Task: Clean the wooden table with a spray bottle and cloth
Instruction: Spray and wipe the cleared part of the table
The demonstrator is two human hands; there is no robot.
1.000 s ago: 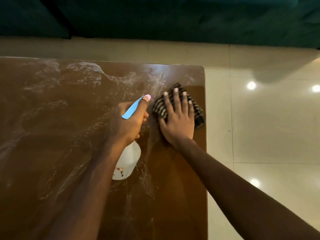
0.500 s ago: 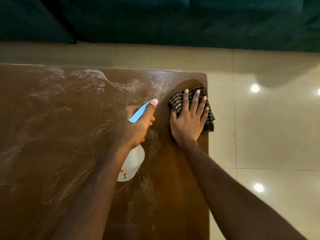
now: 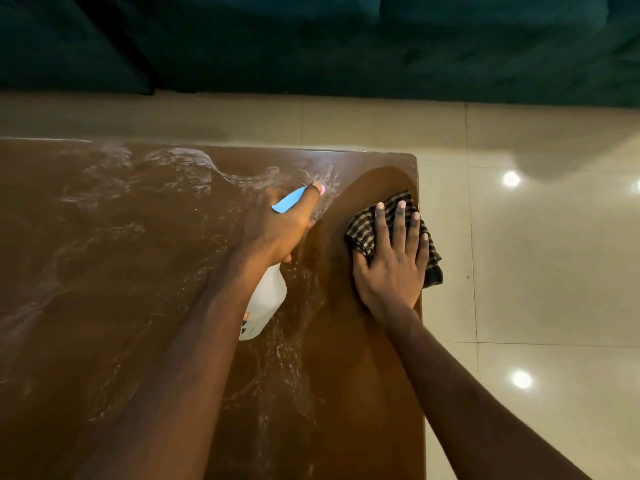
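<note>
Two hands work a streaky wooden table (image 3: 104, 271) on cream tiles (image 3: 536, 271). Left hand (image 3: 277, 226) grips the spray bottle (image 3: 265, 303) mid-frame; right hand (image 3: 391, 268), fingers spread, presses the checked cloth (image 3: 363, 233), now nearer the right edge.

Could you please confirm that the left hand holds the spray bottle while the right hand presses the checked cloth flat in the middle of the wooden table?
Not quite. In the head view the checked cloth lies at the wooden table's right edge, partly hanging over it, not in the middle. The rest holds: the left hand holds the spray bottle, and the right hand presses the cloth flat.
</note>
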